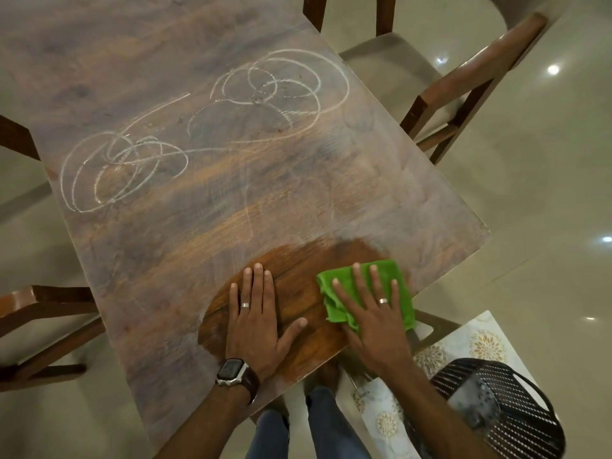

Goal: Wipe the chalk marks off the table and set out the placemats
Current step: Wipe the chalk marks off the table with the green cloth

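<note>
The right hand (374,323) lies flat with its fingers spread straight on a green cloth (364,293), pressing the bunched fabric against the counter (231,193) near its nearest corner, at about 5 o'clock on the top. The left hand (256,321) rests just beside it at the cloth's 9 o'clock, palm down, fingers straight and together, thumb angled toward the cloth, holding nothing. Each hand wears a ring, and a watch (233,372) with a dark strap sits on the left wrist.

Around both hands the wood shows a darker, glossy brown patch (298,286); the remaining surface looks dull and hazy with pale smears. White chalk marks (126,167) loop in overlapping circles at about 10 o'clock on the counter, and a second tangle of chalk loops (281,84) lies at about 1 o'clock, the two joined by long curving lines.

Off the counter at 5 o'clock, a pale placemat (480,339) with gold floral medallions lies lower down, partly under a black perforated basket (506,409). Wooden chairs (463,84) stand at 1, 9 and 12 o'clock on a shiny tiled floor (546,210).
</note>
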